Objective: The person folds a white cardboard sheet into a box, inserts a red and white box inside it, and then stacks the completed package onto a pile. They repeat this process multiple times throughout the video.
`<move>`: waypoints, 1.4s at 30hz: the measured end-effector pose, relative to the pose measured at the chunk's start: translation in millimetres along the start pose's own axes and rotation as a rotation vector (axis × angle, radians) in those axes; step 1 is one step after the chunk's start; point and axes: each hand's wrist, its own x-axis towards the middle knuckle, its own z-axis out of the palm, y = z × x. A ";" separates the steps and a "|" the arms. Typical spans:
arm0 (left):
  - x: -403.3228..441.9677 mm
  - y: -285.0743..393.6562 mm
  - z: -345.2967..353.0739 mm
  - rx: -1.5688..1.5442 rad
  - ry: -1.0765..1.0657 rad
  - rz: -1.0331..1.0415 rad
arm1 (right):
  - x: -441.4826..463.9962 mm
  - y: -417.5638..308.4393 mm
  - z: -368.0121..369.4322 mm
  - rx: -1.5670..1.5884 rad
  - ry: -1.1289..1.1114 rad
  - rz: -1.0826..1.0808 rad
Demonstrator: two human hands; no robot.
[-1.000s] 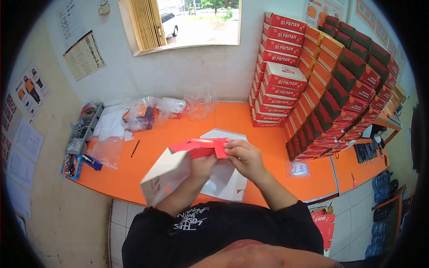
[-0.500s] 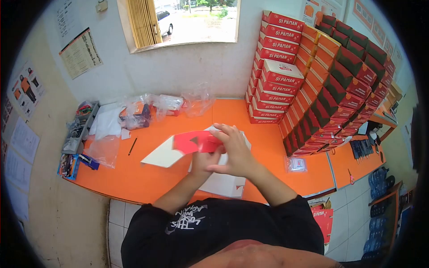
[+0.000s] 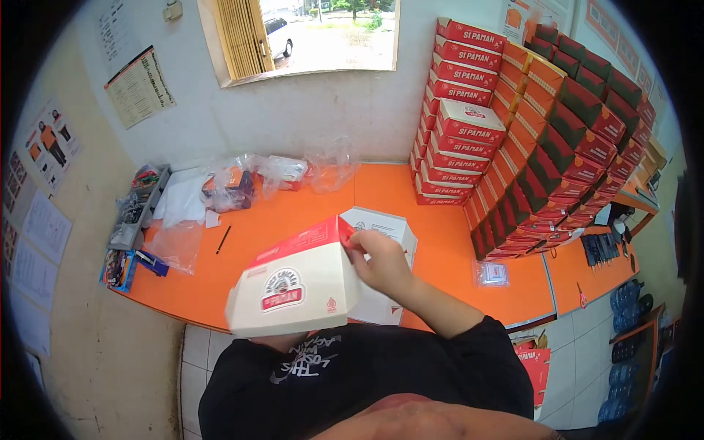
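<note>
A cardboard food box (image 3: 312,286), white with a red side and a round printed logo, is held up over the front of the table. My right hand (image 3: 381,260) is closed on its red right end, thumb and fingers at the edge. My left hand is behind the box; only a bit of forearm (image 3: 284,342) shows below it, and the fingers are hidden. Beneath the box and my right hand, a flat white cardboard sheet (image 3: 378,312) with small print lies on the orange table (image 3: 447,271).
Tall stacks of red and white boxes (image 3: 463,139) and dark green and red boxes (image 3: 565,176) stand at the right. Plastic bags (image 3: 323,165) lie along the wall. A grey tray (image 3: 136,209), a black pen (image 3: 224,240) and a small clear packet (image 3: 494,274) are on the table.
The box has turned so its printed white face shows, and it has come lower and nearer to me. My left hand has gone out of sight behind it. My right hand now grips the end.
</note>
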 end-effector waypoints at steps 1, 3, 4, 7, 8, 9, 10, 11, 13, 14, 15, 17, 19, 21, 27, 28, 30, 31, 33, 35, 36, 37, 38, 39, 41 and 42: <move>-1.1 -1.5 0.3 0.121 0.001 0.045 | 4.3 11.8 -3.4 -0.181 -0.004 -0.049; -2.6 -7.2 2.4 0.493 0.018 0.188 | 11.3 36.9 -6.0 -0.330 -0.042 -0.060; -1.6 -10.8 3.6 0.652 0.020 0.243 | 12.2 44.6 -8.1 -0.330 -0.044 -0.061; 9.2 -22.7 -3.2 -0.003 -0.037 0.008 | 19.0 48.8 -13.0 -0.197 0.105 -0.261; 28.4 8.4 -15.7 0.199 -0.242 -0.130 | 19.3 48.8 -17.3 -0.195 0.101 -0.263; 25.3 25.1 -21.5 0.199 -0.239 -0.136 | 18.5 50.7 -25.2 -0.080 -0.023 -0.098; 22.2 37.7 -26.3 0.540 -0.420 -0.016 | 18.7 54.4 -34.5 0.034 -0.148 0.067; 21.3 42.7 -28.4 0.883 -0.597 0.112 | 25.7 64.3 -46.4 0.016 -0.093 0.177; 2.5 24.1 -18.4 1.018 -0.889 0.046 | 45.5 86.6 -82.4 0.060 -0.071 0.309; -2.0 33.0 -14.7 1.197 -1.019 0.019 | 53.9 88.1 -96.5 0.122 -0.105 0.335; -5.7 27.4 -15.9 1.199 -1.017 0.017 | 58.7 86.8 -104.0 0.124 -0.108 0.333; -9.9 3.8 -21.5 1.329 -0.951 0.172 | 65.1 58.1 -120.4 -0.050 -0.225 0.389; -8.8 -17.3 -22.5 1.409 -0.845 0.335 | 68.0 48.1 -118.5 0.033 -0.108 0.298; -5.8 -17.9 -22.9 1.484 -0.727 0.494 | 70.3 30.7 -110.5 0.115 0.003 0.203; 23.4 37.9 -21.8 -0.963 -0.008 -0.171 | 27.1 -33.2 -51.9 -0.486 -0.334 -0.904; 23.7 48.7 -22.3 -0.988 -0.018 -0.142 | 29.9 -32.1 -51.5 -0.486 -0.335 -0.901; 22.1 60.7 -21.3 -1.014 -0.028 -0.109 | 41.0 -30.3 -52.7 -0.557 -0.222 -1.007; 19.3 64.0 -19.6 -0.942 0.030 -0.087 | 42.1 -32.8 -55.4 -0.422 -0.163 -0.961; 17.0 62.1 -23.0 -0.937 0.050 -0.035 | 44.7 -34.3 -60.3 -0.374 -0.068 -0.985; 17.8 66.0 -18.3 -0.861 0.079 0.019 | 44.0 -37.9 -63.4 -0.290 -0.007 -0.947; 18.4 67.1 -14.3 -0.787 0.106 0.072 | 42.9 -40.5 -62.6 -0.290 -0.007 -0.945; 18.5 64.9 -9.8 -0.788 0.106 0.069 | 41.7 -43.6 -60.4 -0.214 0.044 -0.886; 18.3 60.5 -4.9 -0.597 0.178 0.152 | 40.2 -48.6 -58.1 -0.141 0.096 -0.826; 18.1 55.9 -1.1 -0.404 0.245 0.234 | 36.8 -59.3 -55.8 -0.117 0.123 -0.711; 14.0 46.0 3.3 -0.366 0.310 0.255 | 42.9 -57.6 -47.7 -0.106 0.069 -0.644; 12.7 40.5 3.8 -0.326 0.380 0.275 | 46.0 -54.0 -45.3 -0.091 0.011 -0.578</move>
